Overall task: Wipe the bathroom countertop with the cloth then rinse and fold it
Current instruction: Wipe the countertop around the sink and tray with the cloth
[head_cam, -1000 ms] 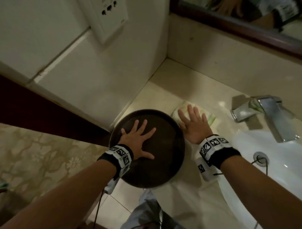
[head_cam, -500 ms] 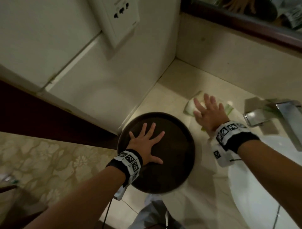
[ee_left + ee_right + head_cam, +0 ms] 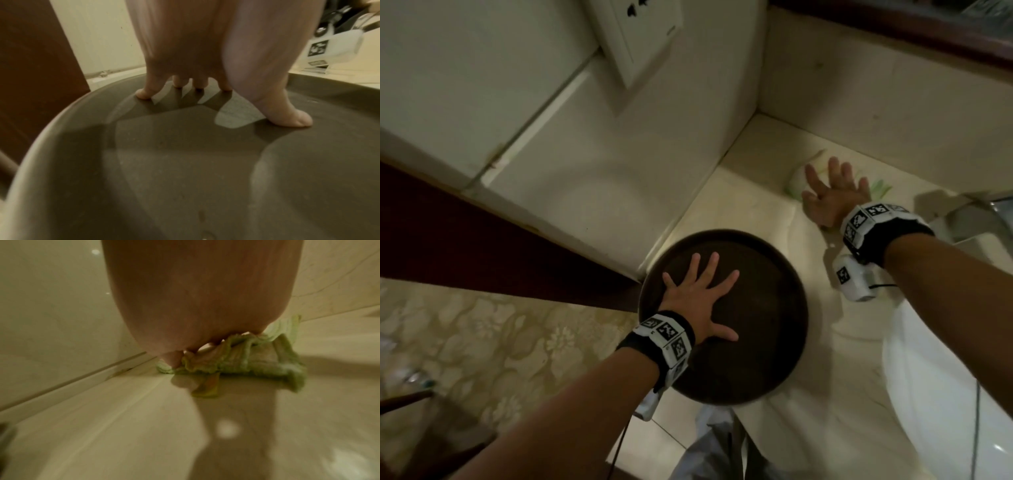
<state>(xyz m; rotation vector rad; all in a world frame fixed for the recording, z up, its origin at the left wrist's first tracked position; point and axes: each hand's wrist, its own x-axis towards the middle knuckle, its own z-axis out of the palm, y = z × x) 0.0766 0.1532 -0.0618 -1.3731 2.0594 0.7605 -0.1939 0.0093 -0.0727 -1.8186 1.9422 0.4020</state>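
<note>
A pale green and white cloth [image 3: 799, 183] lies bunched on the cream countertop [image 3: 753, 205] near the back wall. My right hand [image 3: 832, 192] presses flat on it with straight, spread fingers. In the right wrist view the cloth [image 3: 257, 363] is crumpled under the palm [image 3: 205, 296]. My left hand [image 3: 698, 294] lies flat with splayed fingers inside a round dark brown tray [image 3: 767, 325] at the counter's front left. The left wrist view shows those fingertips [image 3: 287, 116] resting on the tray floor [image 3: 185, 170].
A chrome faucet [image 3: 983, 219] stands at the right edge, with the white sink basin [image 3: 945, 394] below it. A wall socket [image 3: 640, 34] sits on the left wall above the counter. The dark mirror frame [image 3: 893, 31] runs along the back wall.
My right hand has slid the cloth away from the tray toward the back wall, and to the right. The left hand has stayed flat on the tray.
</note>
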